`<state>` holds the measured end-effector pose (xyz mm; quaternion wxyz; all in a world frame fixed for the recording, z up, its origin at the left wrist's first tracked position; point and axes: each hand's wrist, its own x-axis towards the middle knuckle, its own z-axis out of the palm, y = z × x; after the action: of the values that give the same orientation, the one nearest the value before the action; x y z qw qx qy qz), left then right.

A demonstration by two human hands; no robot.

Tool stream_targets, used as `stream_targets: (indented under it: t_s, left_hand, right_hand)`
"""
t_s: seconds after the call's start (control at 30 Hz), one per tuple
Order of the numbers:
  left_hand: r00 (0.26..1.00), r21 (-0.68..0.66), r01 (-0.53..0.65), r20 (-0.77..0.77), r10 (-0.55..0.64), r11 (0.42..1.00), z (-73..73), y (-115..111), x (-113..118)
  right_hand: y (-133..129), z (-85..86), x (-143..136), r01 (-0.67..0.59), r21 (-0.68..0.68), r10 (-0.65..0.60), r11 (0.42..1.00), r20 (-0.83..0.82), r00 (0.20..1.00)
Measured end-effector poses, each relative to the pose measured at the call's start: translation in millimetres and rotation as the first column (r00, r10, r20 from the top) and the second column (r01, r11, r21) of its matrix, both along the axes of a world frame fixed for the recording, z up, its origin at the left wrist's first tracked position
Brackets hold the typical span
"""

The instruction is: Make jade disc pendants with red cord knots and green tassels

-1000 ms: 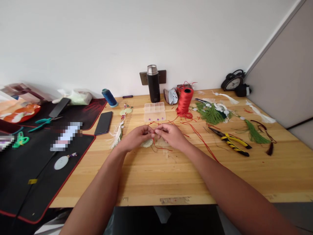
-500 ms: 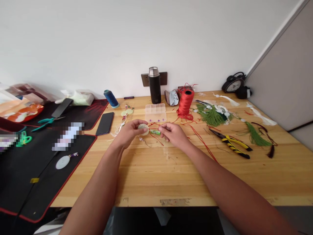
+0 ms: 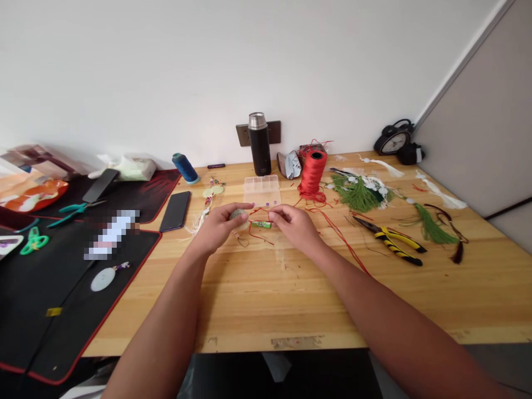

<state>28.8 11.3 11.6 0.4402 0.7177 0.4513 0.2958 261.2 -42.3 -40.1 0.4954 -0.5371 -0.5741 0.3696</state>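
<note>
My left hand is closed on a pale round pendant, thumb and fingers at its edge. Just to the right, my right hand pinches a thin red cord that stretches from the pendant. A small green tube lies on the wood between the two hands, below the cord. Loose red cord ends trail near it. Behind the hands stands a clear compartment box with a few purple beads by its front edge.
A red cord spool, black flask and blue thread spool stand toward the wall. Yellow-black pliers and green tassels lie to the right. On the left are a phone and dark mats with green scissors.
The view has shifted slightly. My right fingers have moved off the green tube's end and now pinch the red cord, while my left hand stays at the pendant.
</note>
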Motion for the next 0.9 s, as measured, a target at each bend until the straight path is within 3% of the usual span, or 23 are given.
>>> stream_targets:
  t_s: [0.2,0.37,0.5,0.9]
  left_hand:
    - [0.994,-0.024,0.093,0.061,-0.091,0.995,-2.8,-2.7,4.7]
    - [0.995,0.023,0.086,0.046,-0.087,0.996,-3.9,-3.8,9.7]
    - [0.996,0.033,0.076,0.041,-0.077,0.997,-4.4,-4.3,10.5]
    - [0.995,-0.002,0.087,0.042,-0.087,0.996,-3.9,-5.7,10.7]
  right_hand:
    - [-6.1,8.6,-7.8,-0.032,0.022,0.032,0.999,-0.027,0.999]
    - [-8.8,7.5,-17.1,-0.211,-0.049,0.192,0.976,-0.256,0.947]
    - [-12.0,5.6,-21.2,-0.32,-0.114,0.267,0.94,-0.333,0.904]
    - [-11.0,2.7,-18.9,-0.387,-0.112,0.345,0.915,-0.275,0.897]
